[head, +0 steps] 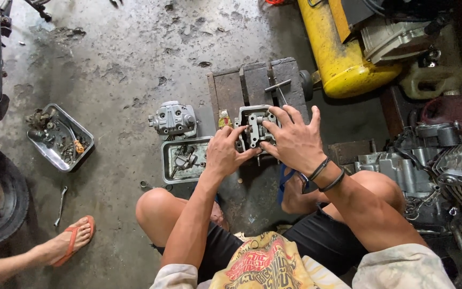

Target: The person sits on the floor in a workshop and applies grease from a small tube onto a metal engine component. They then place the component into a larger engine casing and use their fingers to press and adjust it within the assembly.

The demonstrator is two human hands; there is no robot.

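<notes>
A grey metal engine cylinder head (253, 128) rests on a dark wooden block (258, 80) on the concrete floor. My left hand (226, 152) grips its lower left side, fingers curled over the edge. My right hand (294, 138) lies over its right side, fingers spread across the top; black bands circle that wrist. A T-handled metal tool (279, 88) lies on the block just behind the head.
A grey engine cover (174, 119) and a steel tray of parts (184, 159) lie left of the block. Another parts tray (59, 138) and a wrench (61, 205) lie further left. Another person's sandalled foot (70, 241), a tyre (1, 203), a yellow tank (338, 48) and an engine (434, 171) surround me.
</notes>
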